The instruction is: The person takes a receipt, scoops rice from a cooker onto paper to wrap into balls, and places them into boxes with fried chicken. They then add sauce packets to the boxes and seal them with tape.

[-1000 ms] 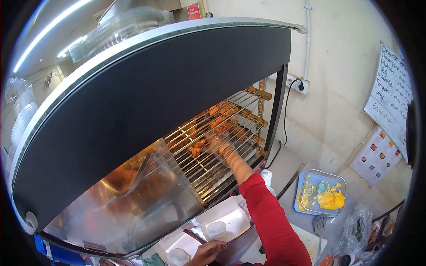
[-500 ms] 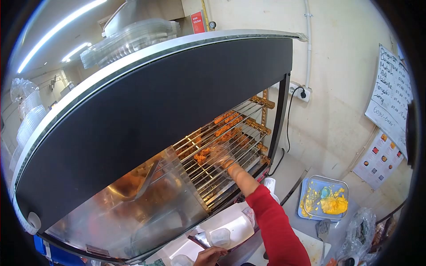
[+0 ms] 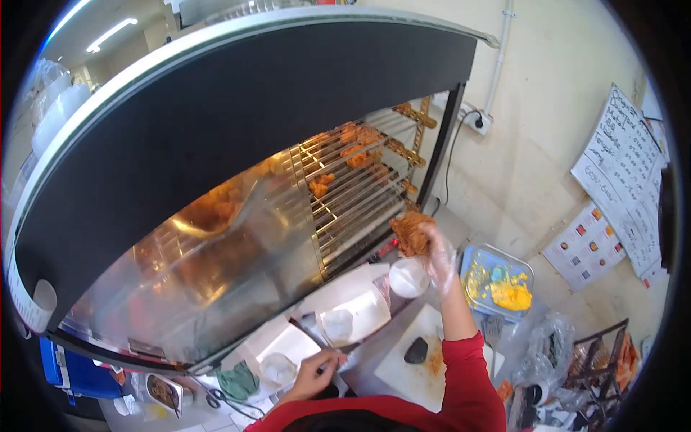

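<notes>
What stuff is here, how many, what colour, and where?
Food cabinet: one, mostly black, centre
Fried chicken: one piece, brown, in right hand
More chicken: several, orange, on cabinet racks
Boxes: two, white, near cabinet
Cups: two, clear, in boxes
Tub: one, white, near right hand
Tray: one, blue, right
Food heap: one, yellow, on tray
Spatula: one, grey, beside tray
Board: one, white, on counter
Cloth: one, green, lower left
Wall sheets: at least two, white, right
Sleeves: two, red, bottom
Right hand: one, clear glove, holding chicken
Left hand: one, bare, beside boxes
</notes>
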`<state>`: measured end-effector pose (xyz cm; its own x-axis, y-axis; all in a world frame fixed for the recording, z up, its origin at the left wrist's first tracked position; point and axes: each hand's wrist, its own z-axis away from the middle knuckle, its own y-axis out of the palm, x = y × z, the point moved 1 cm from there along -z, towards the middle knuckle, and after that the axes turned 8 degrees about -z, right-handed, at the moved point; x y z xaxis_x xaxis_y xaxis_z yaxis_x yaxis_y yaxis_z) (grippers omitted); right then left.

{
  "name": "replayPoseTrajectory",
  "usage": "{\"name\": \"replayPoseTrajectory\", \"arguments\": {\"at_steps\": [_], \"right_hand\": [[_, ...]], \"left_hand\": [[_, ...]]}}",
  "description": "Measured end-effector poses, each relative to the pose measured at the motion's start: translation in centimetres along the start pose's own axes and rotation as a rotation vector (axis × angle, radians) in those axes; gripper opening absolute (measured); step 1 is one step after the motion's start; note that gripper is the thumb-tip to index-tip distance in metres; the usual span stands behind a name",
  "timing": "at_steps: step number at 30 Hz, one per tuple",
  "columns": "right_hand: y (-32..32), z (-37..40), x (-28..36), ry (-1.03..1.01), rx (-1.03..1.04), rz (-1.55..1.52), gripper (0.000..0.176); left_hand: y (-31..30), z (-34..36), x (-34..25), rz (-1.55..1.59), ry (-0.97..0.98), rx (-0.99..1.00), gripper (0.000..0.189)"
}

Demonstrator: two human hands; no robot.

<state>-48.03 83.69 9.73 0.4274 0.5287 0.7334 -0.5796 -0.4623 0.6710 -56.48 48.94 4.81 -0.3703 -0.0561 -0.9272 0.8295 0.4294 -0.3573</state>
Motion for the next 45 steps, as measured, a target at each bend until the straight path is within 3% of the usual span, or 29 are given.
{"name": "replayPoseTrajectory", "arguments": {"at_steps": [3, 7, 10, 12, 14, 15, 18, 19, 22, 23, 26, 27, 28, 30, 32, 33, 34, 35, 36, 37, 40, 41, 44, 45], "right_hand": [[1.5, 4.6, 0.4, 0.171, 0.237, -0.470, 0.054], [1.0, 7.3, -3.4, 0.314, 0.164, -0.694, 0.065], [2.2, 9.0, -5.7, 0.192, 0.169, -0.276, 0.060], [-0.1, 7.3, -8.5, 0.281, 0.298, 0.029, 0.062], [-0.5, 7.4, -11.5, 0.208, 0.200, 0.579, 0.062], [-1.3, 7.8, -15.4, -0.276, 0.186, 0.658, 0.057], [0.0, 9.6, -17.6, -0.395, 0.134, 0.604, 0.047], [0.5, 10.0, -16.3, -0.197, 0.070, 0.554, 0.038], [4.8, 10.6, -13.3, -0.186, -0.205, -0.076, 0.034], [8.2, 12.3, -11.4, -0.075, -0.298, -0.054, 0.031], [10.4, 13.4, -12.1, 0.249, 0.135, -0.097, 0.030], [11.9, 14.3, -12.6, 0.316, 0.179, 0.103, 0.032], [10.8, 13.8, -14.5, 0.557, 0.253, 0.163, 0.032], [10.5, 12.9, -20.4, 0.672, 0.372, 0.283, 0.041], [11.4, 12.2, -24.3, 0.541, 0.494, 0.515, 0.049], [12.4, 13.1, -24.5, 0.294, 0.228, 1.074, 0.052], [11.9, 13.5, -25.7, -0.033, 0.257, 1.196, 0.048], [10.8, 14.1, -27.5, -0.373, 0.279, 1.293, 0.045], [10.2, 14.9, -28.7, -0.727, 0.293, 1.364, 0.042], [11.0, 16.7, -27.8, -0.522, 0.374, 1.307, 0.043], [11.0, 21.4, -28.5, -0.429, 0.429, 1.085, 0.051], [10.8, 22.2, -28.4, -0.224, 0.352, 0.937, 0.051], [10.6, 23.6, -27.6, 0.346, 0.122, 0.464, 0.050], [10.7, 24.0, -27.5, 0.524, 0.046, 0.293, 0.050]], "left_hand": [[0.6, 1.0, 1.2, -0.037, -0.062, -0.034, 0.016], [1.4, 2.0, 1.8, -0.179, 0.032, 0.027, 0.019], [2.3, 2.5, 2.7, -0.344, 0.179, -0.014, 0.022], [2.8, 3.3, 4.1, -0.425, 0.121, 0.038, 0.031], [2.9, 3.6, 4.2, -0.624, 0.135, 0.021, 0.034], [3.0, 3.9, 5.0, -0.591, 0.110, 0.062, 0.039], [2.3, 5.4, 5.1, -0.589, 0.145, 0.110, 0.042], [1.8, 6.0, 4.7, -0.563, 0.165, 0.085, 0.037], [0.3, 9.0, 4.5, -0.434, 0.046, -0.096, 0.028], [0.4, 9.8, 4.6, -0.342, -0.005, -0.292, 0.023], [-0.1, 11.8, 5.0, -0.406, -0.157, -0.557, 0.026], [-0.2, 12.4, 5.6, -0.446, -0.158, -0.597, 0.026], [-0.3, 12.9, 5.6, -0.479, -0.171, -0.611, 0.026], [-0.8, 13.5, 5.7, -0.544, -0.194, -0.640, 0.027], [-0.7, 14.3, 6.6, -0.517, -0.228, -0.617, 0.029], [-0.6, 14.3, 6.7, -0.494, -0.237, -0.617, 0.031], [-0.7, 14.5, 7.0, -0.473, -0.241, -0.616, 0.032], [-0.7, 15.3, 8.9, -0.549, -0.246, -0.485, 0.048], [-0.8, 15.2, 8.1, -0.506, -0.228, -0.537, 0.061], [-0.6, 14.8, 6.3, -0.462, -0.210, -0.587, 0.076], [0.1, 14.5, 2.1, -0.391, -0.088, -0.582, 0.118], [0.5, 14.5, 1.3, -0.377, -0.035, -0.554, 0.131], [1.8, 14.5, 0.4, -0.457, 0.085, -0.530, 0.134], [2.1, 14.8, 0.4, -0.434, 0.114, -0.645, 0.118]]}}
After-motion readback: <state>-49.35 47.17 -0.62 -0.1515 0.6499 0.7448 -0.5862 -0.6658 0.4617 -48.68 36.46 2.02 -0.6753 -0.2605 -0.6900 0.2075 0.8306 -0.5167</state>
